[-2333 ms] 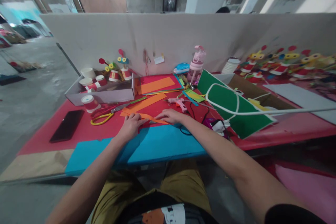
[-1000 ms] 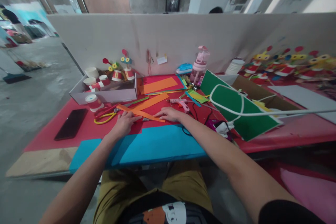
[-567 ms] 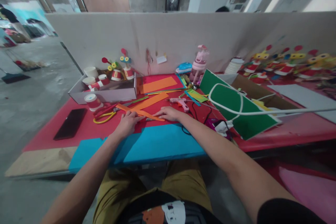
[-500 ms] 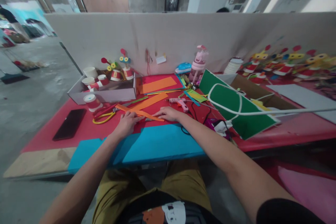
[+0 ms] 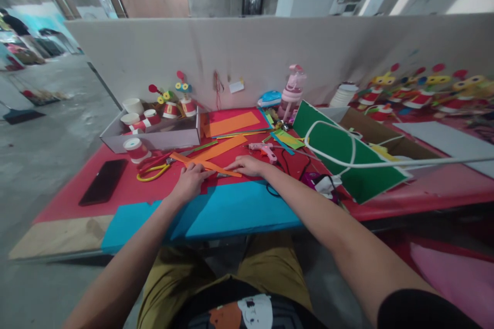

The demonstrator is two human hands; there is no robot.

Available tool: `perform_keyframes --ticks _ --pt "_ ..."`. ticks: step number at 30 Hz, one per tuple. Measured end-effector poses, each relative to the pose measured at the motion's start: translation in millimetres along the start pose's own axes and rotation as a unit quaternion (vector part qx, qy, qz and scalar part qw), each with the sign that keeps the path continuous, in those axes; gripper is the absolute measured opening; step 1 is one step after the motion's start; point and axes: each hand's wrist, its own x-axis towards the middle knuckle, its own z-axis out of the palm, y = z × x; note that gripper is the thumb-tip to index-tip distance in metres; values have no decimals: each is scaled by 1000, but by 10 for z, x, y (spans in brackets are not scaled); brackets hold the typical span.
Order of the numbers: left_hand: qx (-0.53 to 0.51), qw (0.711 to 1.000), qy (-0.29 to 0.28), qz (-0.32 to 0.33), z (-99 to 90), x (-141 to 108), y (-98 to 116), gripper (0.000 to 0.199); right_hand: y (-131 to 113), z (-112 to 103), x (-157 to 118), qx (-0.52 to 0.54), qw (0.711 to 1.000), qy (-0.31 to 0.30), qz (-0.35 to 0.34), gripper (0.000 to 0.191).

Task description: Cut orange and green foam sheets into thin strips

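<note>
Room: we are facing a concrete hall, with a person (image 5: 15, 25) showing far left of the blue sheet. Partition: a pale panel (image 5: 247, 46) is standing behind the blue sheet.
Worktop (image 5: 142, 193): red-covered, it is bearing the blue sheet (image 5: 235, 211) along its front edge. Green board (image 5: 332, 144): leaning, right of the blue sheet.
Hands, two: our left hand (image 5: 189, 181) and right hand (image 5: 250, 166) are reaching over the blue sheet.
Scissors (image 5: 170, 161): lying left of and behind it. Glue gun (image 5: 266, 151): lying behind it.
Orange strip (image 5: 215, 167): lying just behind the blue sheet. We are apparently steadying it: left fingers are bending over it, right fingertips are nearing or touching its edge; whether either is pinching, we are not managing to tell. Any next move is probably calling for even, light pressure.
</note>
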Motion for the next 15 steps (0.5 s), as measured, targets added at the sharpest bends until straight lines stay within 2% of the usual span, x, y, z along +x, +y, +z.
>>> perform_keyframes --ticks 15 --pt "-16 1000 -5 -8 15 -7 83 53 4 3 4 -5 1000 1 7 33"
